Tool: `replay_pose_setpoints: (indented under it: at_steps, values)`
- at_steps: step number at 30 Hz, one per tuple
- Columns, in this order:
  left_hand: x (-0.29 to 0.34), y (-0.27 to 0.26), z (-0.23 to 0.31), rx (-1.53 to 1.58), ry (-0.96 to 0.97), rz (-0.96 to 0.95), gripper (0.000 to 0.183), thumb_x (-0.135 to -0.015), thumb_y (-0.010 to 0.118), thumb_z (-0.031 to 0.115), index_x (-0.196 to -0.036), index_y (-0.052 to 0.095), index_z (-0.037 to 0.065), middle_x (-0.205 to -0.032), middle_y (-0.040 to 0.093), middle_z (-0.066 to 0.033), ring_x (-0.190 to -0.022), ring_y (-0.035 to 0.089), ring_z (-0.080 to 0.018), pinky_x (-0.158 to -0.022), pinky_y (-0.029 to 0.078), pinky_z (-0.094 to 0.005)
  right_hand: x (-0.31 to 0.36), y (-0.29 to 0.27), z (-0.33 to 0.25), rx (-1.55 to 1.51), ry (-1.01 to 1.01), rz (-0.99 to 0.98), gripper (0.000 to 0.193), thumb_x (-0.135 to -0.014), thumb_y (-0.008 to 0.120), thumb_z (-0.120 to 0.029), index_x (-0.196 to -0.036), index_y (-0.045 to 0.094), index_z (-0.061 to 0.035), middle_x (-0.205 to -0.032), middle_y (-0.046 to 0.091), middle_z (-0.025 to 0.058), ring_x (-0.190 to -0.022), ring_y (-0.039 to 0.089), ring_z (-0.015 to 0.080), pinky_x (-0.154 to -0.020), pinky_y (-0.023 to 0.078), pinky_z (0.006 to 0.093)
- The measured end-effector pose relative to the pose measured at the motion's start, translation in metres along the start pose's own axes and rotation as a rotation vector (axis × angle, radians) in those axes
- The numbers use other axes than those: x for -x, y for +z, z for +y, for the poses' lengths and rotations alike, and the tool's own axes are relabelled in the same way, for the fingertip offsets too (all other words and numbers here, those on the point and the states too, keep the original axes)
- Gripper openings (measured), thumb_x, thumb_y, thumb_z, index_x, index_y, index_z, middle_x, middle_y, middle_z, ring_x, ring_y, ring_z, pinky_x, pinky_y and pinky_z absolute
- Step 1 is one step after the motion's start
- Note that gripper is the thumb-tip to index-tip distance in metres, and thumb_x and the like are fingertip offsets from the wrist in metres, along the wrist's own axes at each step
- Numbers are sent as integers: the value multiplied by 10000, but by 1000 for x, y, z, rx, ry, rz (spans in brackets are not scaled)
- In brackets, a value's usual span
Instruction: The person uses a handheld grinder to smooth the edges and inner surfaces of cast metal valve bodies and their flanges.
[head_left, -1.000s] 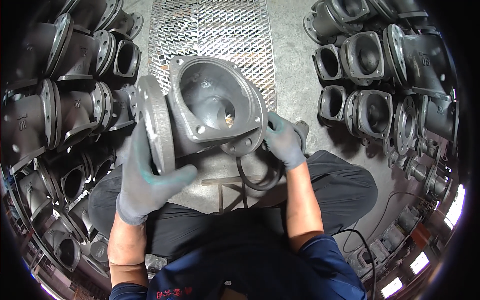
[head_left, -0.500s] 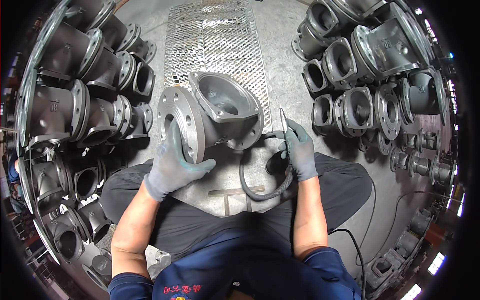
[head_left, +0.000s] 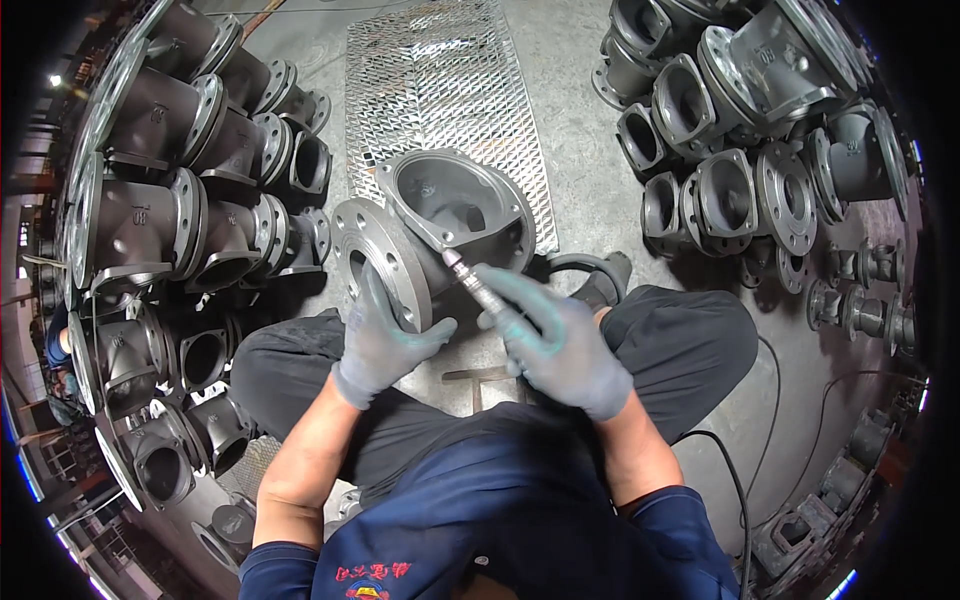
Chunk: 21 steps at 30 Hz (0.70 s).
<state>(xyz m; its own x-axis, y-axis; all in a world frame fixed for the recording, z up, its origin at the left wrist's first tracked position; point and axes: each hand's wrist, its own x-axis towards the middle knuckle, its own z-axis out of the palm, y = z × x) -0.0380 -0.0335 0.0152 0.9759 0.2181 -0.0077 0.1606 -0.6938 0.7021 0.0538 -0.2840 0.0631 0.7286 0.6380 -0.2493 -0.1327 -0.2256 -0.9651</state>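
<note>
Person sits on the concrete floor [head_left: 590, 120], knees apart, one grey cast valve body [head_left: 440, 230] propped between them at the near end of the metal mesh sheet [head_left: 440, 80].

Change over the last second: the casting was lifted and cradled in both hands, square opening tipped toward the person. Now it's set lower, round flange toward the person's left, square mouth facing up. The right hand has come off the casting and picked up a tool.

Left hand [head_left: 385, 335], gloved, fingers wrapped over the rim of the round flange, steadying it.

Right hand [head_left: 560, 340], gloved, fingers closed around a slim pencil-type grinder [head_left: 480, 285]; its tip sits at the near edge of the square flange, touching or just off it, can't tell which. Dark hose [head_left: 575, 265] loops behind that hand.

My read: handling is done and it's now positioned for dressing the flange edge.

Rows of similar castings [head_left: 180, 220] are stacked along the left side of the floor, with another cluster [head_left: 740, 130] at the far right.
</note>
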Motion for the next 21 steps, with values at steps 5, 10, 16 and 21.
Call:
replay_pose_setpoints:
  at_steps: [5,10,16,21]
  values:
    - [27,34,8,44,-44,92,1044,-714,1035,337,-1477,458,-79,-1244,676,-277,-1067,743,-448,-878,614,-497,-2,30,16,46,-91,38,449,-1074,669,-145,-1520,634,-110,-1278,743,262,-1193,724,461,-1002,591,489]
    - [37,47,11,20,-26,134,1050,-703,1024,310,-1481,448,-98,-1215,687,-282,-1048,746,-455,-877,613,-505,-3,41,25,137,-138,105,442,-1053,663,-148,-1492,633,-119,-1242,739,263,-1160,717,483,-992,584,547]
    - [38,50,4,14,1,163,1056,-698,1024,317,-1460,441,-124,-1231,699,-292,-1075,744,-464,-896,608,-497,-11,46,24,197,-151,112,425,-1039,692,-90,-1462,673,-72,-1326,743,218,-1224,743,394,-1030,596,442]
    - [42,53,-1,80,-30,162,1035,-718,1019,301,-1472,443,-113,-1258,694,-290,-1097,743,-451,-909,608,-492,-13,56,30,240,-227,165,465,-1043,673,-168,-1504,620,-141,-1228,724,260,-1106,717,496,-960,596,561]
